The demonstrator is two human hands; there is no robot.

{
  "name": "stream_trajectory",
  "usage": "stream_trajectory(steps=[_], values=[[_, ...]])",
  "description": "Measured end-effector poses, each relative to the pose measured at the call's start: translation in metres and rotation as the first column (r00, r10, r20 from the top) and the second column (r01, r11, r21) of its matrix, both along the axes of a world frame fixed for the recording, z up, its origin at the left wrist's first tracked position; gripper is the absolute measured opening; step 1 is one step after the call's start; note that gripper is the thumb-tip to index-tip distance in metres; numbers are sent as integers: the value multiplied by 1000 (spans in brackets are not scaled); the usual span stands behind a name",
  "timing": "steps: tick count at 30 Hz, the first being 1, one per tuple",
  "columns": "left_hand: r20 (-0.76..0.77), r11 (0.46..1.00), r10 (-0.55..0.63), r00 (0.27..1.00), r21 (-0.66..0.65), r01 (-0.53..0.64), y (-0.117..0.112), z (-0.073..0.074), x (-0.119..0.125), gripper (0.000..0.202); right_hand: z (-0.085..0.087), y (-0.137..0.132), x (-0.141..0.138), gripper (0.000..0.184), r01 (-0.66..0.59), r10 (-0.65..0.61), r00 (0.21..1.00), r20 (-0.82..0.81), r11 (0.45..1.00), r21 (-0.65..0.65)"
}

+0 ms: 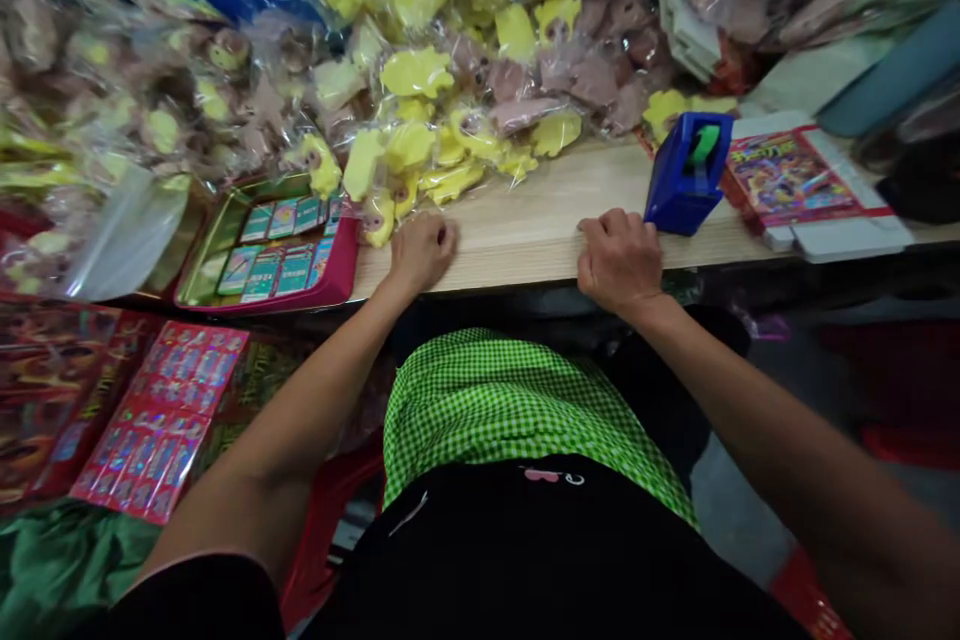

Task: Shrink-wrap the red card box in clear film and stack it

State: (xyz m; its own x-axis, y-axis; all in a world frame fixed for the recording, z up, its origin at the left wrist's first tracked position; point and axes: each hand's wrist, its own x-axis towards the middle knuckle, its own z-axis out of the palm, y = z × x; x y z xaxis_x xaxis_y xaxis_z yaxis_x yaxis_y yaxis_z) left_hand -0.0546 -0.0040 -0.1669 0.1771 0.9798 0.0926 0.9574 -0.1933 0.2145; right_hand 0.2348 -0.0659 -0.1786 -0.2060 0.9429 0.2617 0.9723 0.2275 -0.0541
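Along the front edge of the pale wood surface, both hands look empty and loosely curled, lol: left grip right by a bagged yellow toy, right grip just behind the blue tape dispenser, which sits ahead and slightly rightward.

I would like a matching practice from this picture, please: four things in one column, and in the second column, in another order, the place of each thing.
Things:
1. blue tape dispenser
2. yellow figures in clear bags
3. magenta-rimmed tray
4. printed cardboard piece

Places:
A. Lies flat to the right of the blue tape dispenser
B. Stands on the wooden tabletop beside the right hand
C. Piled just beyond the left hand
D. Holds small cards, left of the wooden tabletop

Right pairs: 1-B, 2-C, 3-D, 4-A
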Motion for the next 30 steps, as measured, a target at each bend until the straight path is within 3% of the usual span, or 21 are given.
stream_trajectory(steps=[2, 6, 10, 14, 20, 24, 27, 30], values=[[-3, 1000, 5, 1000, 5, -5, 0, -1, 1, 27, -3, 2, 1, 39, 1, 0, 1000, -25, 1000, 24], [-11, 1000, 6, 1000, -20, -6, 1, -3, 2, 26, -10, 4, 6, 51, -24, 26, 998, -65, 999, 27], [-15, 998, 13, 1000, -63, -14, 1, -4, 2, 27, -16, 4, 7, 31, -5, 7, 1000, -30, 997, 74], [-2, 999, -13, 1000, -40, 13, -4, 1, 2, 21, -14, 0, 7, 25, -24, 20, 999, 26, 986, 167], [10, 984, -91, 996, 155, 89, -5, -8, -1, 18, -24, 0, 10, 33, -88, 87, 996, 18, 965, 247], [18, 952, -133, 991, 280, 123, -1, -19, -5, 22, -32, 0, 7, 39, -44, 58, 997, -50, 965, 259], [23, 916, -193, 981, 364, 172, -6, -24, -8, 27, -41, -2, 8, 40, -24, 48, 995, -82, 962, 274], [48, 849, -344, 938, 444, 288, -11, -39, -12, 23, -61, -1, 14, 46, -47, 78, 994, -77, 940, 339]])
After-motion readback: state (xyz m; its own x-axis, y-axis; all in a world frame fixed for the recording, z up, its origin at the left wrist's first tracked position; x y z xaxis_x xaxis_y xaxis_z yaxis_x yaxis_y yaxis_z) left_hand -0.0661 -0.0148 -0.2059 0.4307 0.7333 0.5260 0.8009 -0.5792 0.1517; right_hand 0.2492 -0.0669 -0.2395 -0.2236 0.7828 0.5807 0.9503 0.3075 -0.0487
